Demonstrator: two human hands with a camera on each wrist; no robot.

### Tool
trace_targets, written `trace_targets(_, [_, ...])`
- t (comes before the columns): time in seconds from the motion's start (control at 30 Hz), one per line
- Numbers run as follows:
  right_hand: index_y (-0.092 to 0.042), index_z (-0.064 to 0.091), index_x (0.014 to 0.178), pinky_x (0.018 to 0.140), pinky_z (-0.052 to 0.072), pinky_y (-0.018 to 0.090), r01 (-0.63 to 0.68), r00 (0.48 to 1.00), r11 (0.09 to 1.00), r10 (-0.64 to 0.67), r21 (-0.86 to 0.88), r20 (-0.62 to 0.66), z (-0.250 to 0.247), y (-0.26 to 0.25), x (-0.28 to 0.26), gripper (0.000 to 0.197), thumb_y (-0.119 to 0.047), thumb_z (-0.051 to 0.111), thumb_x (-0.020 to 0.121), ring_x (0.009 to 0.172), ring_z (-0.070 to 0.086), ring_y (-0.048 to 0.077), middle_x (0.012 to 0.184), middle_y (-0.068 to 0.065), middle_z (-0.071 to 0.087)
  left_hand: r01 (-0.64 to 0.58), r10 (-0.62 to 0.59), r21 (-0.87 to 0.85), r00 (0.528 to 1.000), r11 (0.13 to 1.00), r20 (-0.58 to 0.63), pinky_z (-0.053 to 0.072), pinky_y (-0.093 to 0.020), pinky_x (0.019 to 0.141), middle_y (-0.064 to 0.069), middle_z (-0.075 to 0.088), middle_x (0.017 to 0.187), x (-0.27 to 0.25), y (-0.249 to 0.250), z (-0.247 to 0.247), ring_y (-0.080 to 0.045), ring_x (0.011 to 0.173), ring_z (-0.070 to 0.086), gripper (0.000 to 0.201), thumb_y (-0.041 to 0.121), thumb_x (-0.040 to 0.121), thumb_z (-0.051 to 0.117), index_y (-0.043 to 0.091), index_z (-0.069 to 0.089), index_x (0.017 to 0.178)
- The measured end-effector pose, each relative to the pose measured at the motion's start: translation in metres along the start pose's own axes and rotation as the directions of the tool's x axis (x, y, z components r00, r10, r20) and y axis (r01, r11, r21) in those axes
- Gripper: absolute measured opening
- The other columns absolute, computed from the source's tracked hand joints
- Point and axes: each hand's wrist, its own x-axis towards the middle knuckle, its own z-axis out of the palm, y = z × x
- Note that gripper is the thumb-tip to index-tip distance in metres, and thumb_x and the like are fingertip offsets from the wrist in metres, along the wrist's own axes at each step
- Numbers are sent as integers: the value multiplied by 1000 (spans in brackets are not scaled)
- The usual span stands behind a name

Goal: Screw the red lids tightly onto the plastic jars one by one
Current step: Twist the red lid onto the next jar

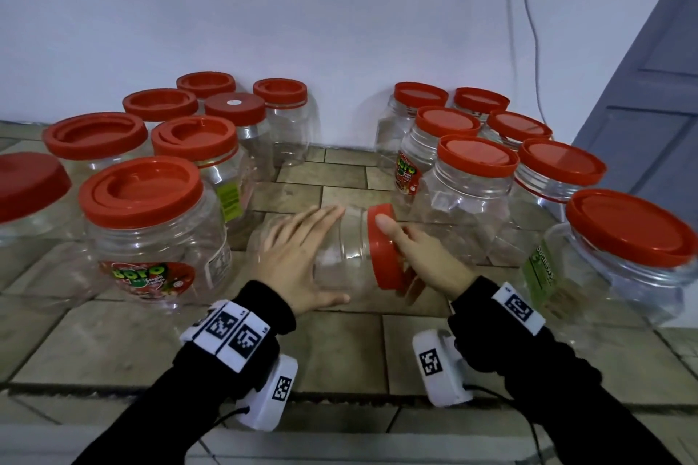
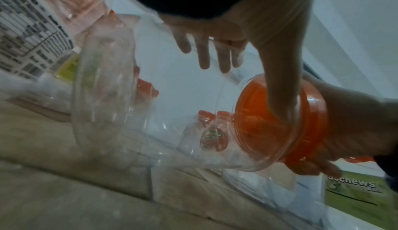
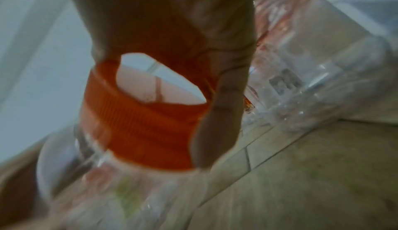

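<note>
A clear plastic jar [image 1: 340, 257] lies on its side on the tiled floor [image 1: 340, 343], its mouth facing right. A red lid [image 1: 381, 249] sits on that mouth. My left hand [image 1: 294, 253] lies flat over the jar's body with straight, spread fingers, pressing it down. My right hand [image 1: 423, 257] grips the lid, thumb over its upper rim and fingers curled under it. The left wrist view shows the jar [image 2: 150, 114], the lid [image 2: 305, 123] and my right hand [image 2: 355, 128] round it. In the blurred right wrist view my thumb and fingers wrap the ribbed lid [image 3: 140, 131].
Several lidded jars stand in a group at the left [image 1: 143, 223] and another at the right [image 1: 472, 192], close on both sides. A white wall runs behind them. A grey door [image 1: 649, 87] and a hanging cable [image 1: 528, 11] are at the right.
</note>
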Motion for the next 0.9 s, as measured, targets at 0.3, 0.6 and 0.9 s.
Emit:
trace_targets(0.3, [-37, 8, 143, 103, 31, 26, 476, 862, 835, -382, -275, 334, -41, 18, 15, 111, -37, 83, 62, 131, 29, 11, 145, -7, 12, -40, 40, -34, 999, 999, 6, 5, -34, 108, 24, 15, 142, 7, 0, 6, 0, 132, 13, 112, 74, 40, 57, 46, 5, 135])
trace_targets(0.6, [-31, 13, 145, 91, 49, 39, 172, 952, 970, -118, -171, 284, -37, 23, 24, 91, -76, 43, 72, 122, 48, 28, 148, 8, 28, -44, 35, -98, 995, 994, -88, 11, -37, 108, 19, 23, 141, 2, 11, 13, 5, 128, 15, 108, 70, 41, 62, 41, 17, 135])
trace_targets(0.9, [-19, 40, 129, 57, 56, 38, 17, 970, 997, 4, -81, 243, -30, 13, 30, 74, -73, 35, 78, 62, 67, 27, 102, 16, 63, -33, 26, -93, 997, 995, -76, 6, -31, 107, 18, 22, 142, 16, 2, 14, 6, 128, 11, 109, 72, 41, 60, 41, 15, 135])
